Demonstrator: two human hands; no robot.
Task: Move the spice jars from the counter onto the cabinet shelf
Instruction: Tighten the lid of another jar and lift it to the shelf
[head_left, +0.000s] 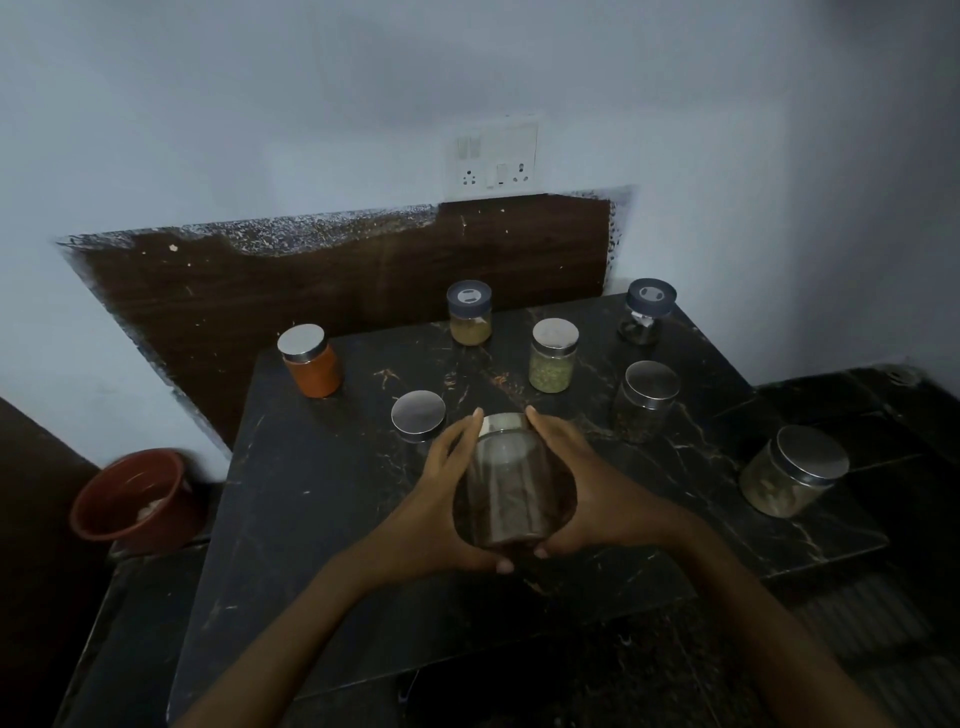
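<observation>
Dim room, black marble counter (322, 519) sitting against a pale wall with a dark wood backsplash (322, 280) and a switch-and-socket plate (493, 156). A red bucket (132, 499) is standing low at left, off the counter. Both hands are cupping one clear glass jar (511, 488) with a steel lid, mid-counter. Left hand (436, 509) is wrapping its left side, right hand (597, 493) its right, fingers curled partway, thumbs meeting at the base. Other jars are standing apart around it: orange spice jar (311, 361), green spice jar (553, 356), yellow spice jar (470, 312) with a dark lid.
</observation>
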